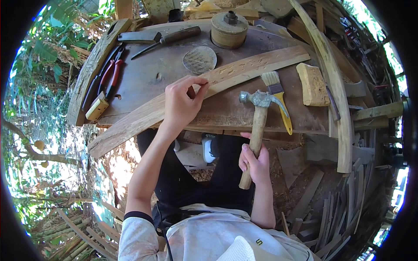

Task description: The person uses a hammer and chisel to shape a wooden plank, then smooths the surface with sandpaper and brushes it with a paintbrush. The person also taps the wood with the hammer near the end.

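My right hand [256, 163] is wrapped round the wooden handle of a claw hammer [258, 114]. The hammer's metal head is up, over the near edge of the workbench, with its claw toward the right. A long wooden plank [143, 114] lies slantwise across the bench, its left end jutting past the near edge. Over the middle of that plank is my left hand [183, 102], thumb and forefinger pinched together at its surface. Whatever is between those fingertips is too small to make out. Small pits mark the plank's upper right part.
The wooden workbench [244, 114] carries a yellow-handled brush [278, 98], a yellowish block [312, 85], red-handled pliers [111, 76], a chisel-like tool [167, 40], a round disc [200, 60] and a cylinder with a bolt [229, 30]. A curved pole [335, 87] stands right; wood strips lie below.
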`<state>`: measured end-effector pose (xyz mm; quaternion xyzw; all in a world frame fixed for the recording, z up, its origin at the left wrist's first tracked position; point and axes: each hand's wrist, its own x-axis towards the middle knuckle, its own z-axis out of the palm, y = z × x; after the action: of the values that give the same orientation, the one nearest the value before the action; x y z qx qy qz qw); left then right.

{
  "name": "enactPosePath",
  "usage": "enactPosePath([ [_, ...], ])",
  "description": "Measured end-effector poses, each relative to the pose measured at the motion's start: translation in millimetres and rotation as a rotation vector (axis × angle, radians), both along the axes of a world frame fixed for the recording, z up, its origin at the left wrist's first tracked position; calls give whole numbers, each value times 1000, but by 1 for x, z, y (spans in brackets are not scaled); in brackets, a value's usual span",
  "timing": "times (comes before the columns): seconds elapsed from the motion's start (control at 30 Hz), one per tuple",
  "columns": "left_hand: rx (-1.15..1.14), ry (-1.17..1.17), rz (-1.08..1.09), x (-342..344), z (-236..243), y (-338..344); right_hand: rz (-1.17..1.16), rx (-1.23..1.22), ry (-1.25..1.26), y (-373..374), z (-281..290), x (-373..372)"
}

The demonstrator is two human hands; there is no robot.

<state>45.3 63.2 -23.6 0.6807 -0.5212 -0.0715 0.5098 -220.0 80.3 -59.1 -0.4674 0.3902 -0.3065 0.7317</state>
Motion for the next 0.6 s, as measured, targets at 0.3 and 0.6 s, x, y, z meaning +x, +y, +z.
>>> enactPosePath([
  [0.3,-16,1,-7,1,-3,0,9,-7,1,0,-1,0],
  [0.6,-32,-38,-15,-1,-5,-1,27,-6,-8,-2,-2,-1],
])
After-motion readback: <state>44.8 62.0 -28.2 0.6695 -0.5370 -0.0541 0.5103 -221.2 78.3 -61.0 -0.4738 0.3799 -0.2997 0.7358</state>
